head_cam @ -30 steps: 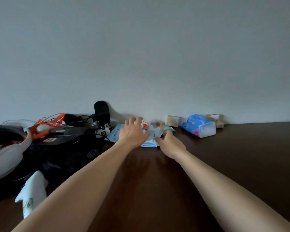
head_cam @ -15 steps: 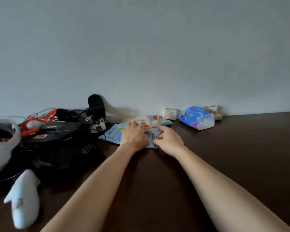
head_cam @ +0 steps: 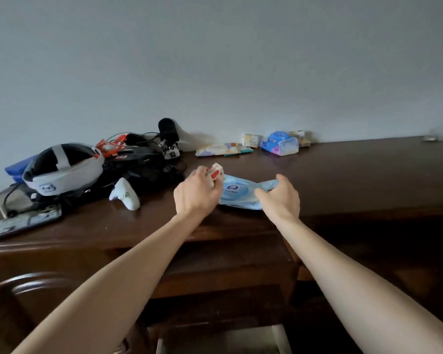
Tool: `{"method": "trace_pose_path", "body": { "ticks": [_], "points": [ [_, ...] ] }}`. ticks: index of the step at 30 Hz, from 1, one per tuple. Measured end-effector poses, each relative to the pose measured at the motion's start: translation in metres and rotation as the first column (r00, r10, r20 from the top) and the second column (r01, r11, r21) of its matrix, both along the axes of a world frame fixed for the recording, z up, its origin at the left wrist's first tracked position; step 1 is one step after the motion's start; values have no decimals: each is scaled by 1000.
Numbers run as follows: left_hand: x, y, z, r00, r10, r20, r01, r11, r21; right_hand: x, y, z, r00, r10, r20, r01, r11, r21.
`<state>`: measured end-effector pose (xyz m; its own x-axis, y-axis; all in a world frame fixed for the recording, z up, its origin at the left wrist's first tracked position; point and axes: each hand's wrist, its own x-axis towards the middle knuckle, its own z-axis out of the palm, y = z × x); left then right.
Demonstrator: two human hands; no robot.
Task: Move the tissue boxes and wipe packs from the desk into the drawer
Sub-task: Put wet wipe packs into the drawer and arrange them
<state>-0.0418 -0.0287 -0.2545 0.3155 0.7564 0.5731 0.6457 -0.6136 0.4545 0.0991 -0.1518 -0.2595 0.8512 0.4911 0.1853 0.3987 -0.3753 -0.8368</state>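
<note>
Around blue wipe pack (head_cam: 237, 194), curled fingers (head_cam: 281, 179)

The table (head_cam: 343, 175) is dark reddish-brown wood with a dull sheen. Near its front edge the wipe pack (head_cam: 241, 194) is pale blue with a deeper blue oval label. At its ten o'clock, the small pack (head_cam: 215, 175) is white with red patches. At the wipe pack's twelve o'clock, a cream flat pack (head_cam: 212, 150) lies beside a green-edged pack (head_cam: 243, 150). Toward one o'clock, a bright blue pack (head_cam: 279, 144) carries purple print. Toward nine and ten o'clock are a white controller (head_cam: 125, 195), a grey-and-black headset (head_cam: 62, 169), orange-red straps (head_cam: 110, 146) and a black microphone (head_cam: 167, 129).
</note>
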Motion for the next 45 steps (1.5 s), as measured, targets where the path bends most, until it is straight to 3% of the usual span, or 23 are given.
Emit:
{"method": "trace_pose_path", "body": {
  "ticks": [2, 4, 7, 8, 11, 13, 16, 19, 22, 23, 25, 28, 31, 35, 38, 40, 42, 45],
  "points": [
    [-24, -41, 5, 991, -3, 132, 16, 995, -98, -30, -45, -9, 996, 24, -89, -3, 974, 227],
    [-52, -86, -4, 976, -48, 213, 71, 992, -100, -63, -90, -35, 978, 86, -187, 2, 905, 426],
    [-100, -146, -45, 940, -115, 322, 177, 970, -168, -107, -141, -91, 927, 178, -331, 34, 839, 544],
    [-114, -161, -60, 907, -140, 397, 261, 927, -269, -115, -150, -107, 875, 221, -430, 59, 834, 548],
    [-147, -184, -110, 780, -84, 621, 507, 668, -545, -129, -161, -148, 635, 284, -718, 52, 912, 407],
    [-160, -190, -143, 753, 30, 657, 517, 592, -619, -132, -167, -178, 503, 252, -827, 32, 951, 309],
    [-170, -193, -194, 764, 297, 573, 372, 523, -767, -132, -169, -223, 443, 163, -882, 64, 975, 213],
    [-173, -196, -240, 744, 525, 414, 319, 265, -910, -124, -169, -265, 406, 70, -911, 116, 985, 128],
    [-173, -197, -282, 715, 593, 369, 437, 33, -899, -115, -173, -303, 322, 51, -945, 120, 988, 95],
    [-172, -197, -295, 719, 588, 371, 477, -29, -879, -112, -172, -316, 341, 16, -940, 81, 996, 47],
    [-169, -198, -317, 722, 570, 392, 534, -97, -840, -109, -171, -336, 470, -68, -880, -40, 994, -98],
    [-166, -198, -343, 719, 587, 371, 520, -100, -848, -105, -170, -356, 667, -73, -742, -173, 953, -249],
    [-165, -194, -360, 706, 601, 375, 505, -56, -861, -90, -177, -373, 756, -79, -650, -184, 927, -327],
    [-159, -189, -363, 711, 579, 398, 501, -20, -865, -76, -182, -391, 767, -26, -641, -271, 892, -361],
    [-152, -192, -367, 748, 537, 390, 486, -43, -873, -79, -179, -395, 912, 46, -408, -204, 913, -353],
    [-151, -196, -369, 772, 513, 376, 474, -71, -877, -83, -171, -393, 952, 190, -242, -267, 899, -347],
    [-152, -197, -372, 797, 509, 326, 428, -95, -899, -82, -159, -395, 935, 318, -156, -352, 782, -514],
    [-160, -196, -379, 868, 463, 181, 289, -173, -942, -73, -151, -402, 877, 436, -201, -438, 552, -710]
  ]
}}
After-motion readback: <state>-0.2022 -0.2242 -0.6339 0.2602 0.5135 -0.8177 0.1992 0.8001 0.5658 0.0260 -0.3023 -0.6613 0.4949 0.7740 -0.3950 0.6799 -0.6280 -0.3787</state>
